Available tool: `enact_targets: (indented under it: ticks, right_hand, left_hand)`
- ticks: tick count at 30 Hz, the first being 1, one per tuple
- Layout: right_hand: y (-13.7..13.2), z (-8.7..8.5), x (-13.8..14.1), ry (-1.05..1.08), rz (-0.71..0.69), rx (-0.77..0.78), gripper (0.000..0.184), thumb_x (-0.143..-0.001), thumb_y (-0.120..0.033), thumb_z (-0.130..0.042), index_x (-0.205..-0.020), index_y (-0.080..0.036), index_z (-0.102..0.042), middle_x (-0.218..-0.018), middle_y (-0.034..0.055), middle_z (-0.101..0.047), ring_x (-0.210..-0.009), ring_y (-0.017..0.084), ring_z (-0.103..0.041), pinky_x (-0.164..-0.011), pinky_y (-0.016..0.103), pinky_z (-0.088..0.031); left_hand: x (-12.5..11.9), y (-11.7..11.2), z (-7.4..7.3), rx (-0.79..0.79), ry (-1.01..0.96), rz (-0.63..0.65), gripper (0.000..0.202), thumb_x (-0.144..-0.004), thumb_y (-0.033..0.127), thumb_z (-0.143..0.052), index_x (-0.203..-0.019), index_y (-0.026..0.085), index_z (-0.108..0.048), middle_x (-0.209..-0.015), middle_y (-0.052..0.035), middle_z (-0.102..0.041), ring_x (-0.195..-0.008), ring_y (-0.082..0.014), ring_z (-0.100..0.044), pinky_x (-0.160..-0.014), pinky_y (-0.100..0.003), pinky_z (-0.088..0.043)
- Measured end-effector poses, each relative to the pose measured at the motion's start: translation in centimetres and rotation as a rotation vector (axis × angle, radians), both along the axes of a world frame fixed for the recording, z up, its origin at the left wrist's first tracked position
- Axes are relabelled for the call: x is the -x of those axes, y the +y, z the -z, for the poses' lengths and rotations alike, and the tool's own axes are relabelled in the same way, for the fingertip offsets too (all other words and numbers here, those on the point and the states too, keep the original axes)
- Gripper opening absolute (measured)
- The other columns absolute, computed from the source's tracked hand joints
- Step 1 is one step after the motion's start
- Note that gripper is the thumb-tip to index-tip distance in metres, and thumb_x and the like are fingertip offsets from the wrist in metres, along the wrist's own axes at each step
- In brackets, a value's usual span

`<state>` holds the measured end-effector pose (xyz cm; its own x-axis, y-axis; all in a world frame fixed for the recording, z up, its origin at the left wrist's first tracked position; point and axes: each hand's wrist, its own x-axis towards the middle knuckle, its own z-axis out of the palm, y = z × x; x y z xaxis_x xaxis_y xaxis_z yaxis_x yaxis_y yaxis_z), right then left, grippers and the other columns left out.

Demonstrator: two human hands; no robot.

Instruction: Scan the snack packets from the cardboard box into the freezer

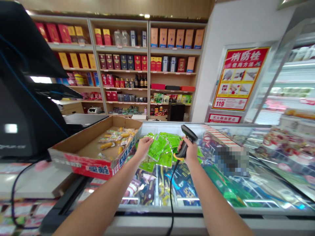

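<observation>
The bright green flat packet (157,147) is raised at one corner above a loose spread of similar green packets (173,141) on the glass surface (162,127). The left hand (143,147) pinches it, thumb and fingers closed together at its upper left edge. The right hand (191,151) has its fingers wrapped around the grip of the handheld barcode scanner (189,132); whether one presses the trigger, I cannot tell. To read the packet well, I would hold the film taut, tilt the small pale patch near its top, possibly the barcode, toward the scanner's window, and keep the other packets out of its line. The scanner's black cord (171,190) hangs toward the near edge, best left slack. Left of the packets stands an open cardboard carton (98,168) with wrapped yellow snacks (107,145) inside.
</observation>
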<state>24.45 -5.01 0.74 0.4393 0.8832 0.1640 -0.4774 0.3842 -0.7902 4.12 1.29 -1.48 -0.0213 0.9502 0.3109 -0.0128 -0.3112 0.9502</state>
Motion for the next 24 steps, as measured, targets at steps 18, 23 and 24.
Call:
enact_targets:
  ticks: [18,23,24]
  right_hand:
    - [1.6,0.4,-2.3,0.278,0.22,0.002,0.025,-0.069,-0.034,-0.068,-0.073,-0.023,-0.046,-0.043,-0.0092,-0.052,-0.034,0.012,-0.05,-0.034,0.024,-0.041]
    - [1.4,0.4,-1.6,0.249,0.206,0.009,0.025,-0.067,-0.032,-0.069,-0.074,-0.022,-0.048,-0.043,-0.009,-0.053,-0.034,0.013,-0.051,-0.034,0.024,-0.041]
    - [1.4,0.3,-1.5,0.25,0.204,0.016,0.024,-0.066,-0.031,-0.069,-0.073,-0.022,-0.048,-0.043,-0.0088,-0.053,-0.034,0.013,-0.05,-0.033,0.024,-0.041]
  left_hand:
    - [-10.4,3.1,-1.4,-0.201,1.101,-0.211,0.023,-0.085,0.016,-0.053,-0.101,0.017,-0.069,-0.11,-0.0133,-0.068,-0.109,-0.0242,-0.059,-0.088,-0.031,-0.044]
    - [-9.2,2.6,-3.0,-0.266,1.124,-0.206,0.023,-0.085,0.016,-0.053,-0.1,0.015,-0.069,-0.106,-0.013,-0.069,-0.108,-0.0243,-0.059,-0.092,-0.032,-0.044]
    - [-8.5,2.4,-3.8,-0.289,1.132,-0.207,0.023,-0.084,0.018,-0.054,-0.1,0.015,-0.07,-0.105,-0.0129,-0.069,-0.108,-0.0244,-0.059,-0.093,-0.032,-0.044]
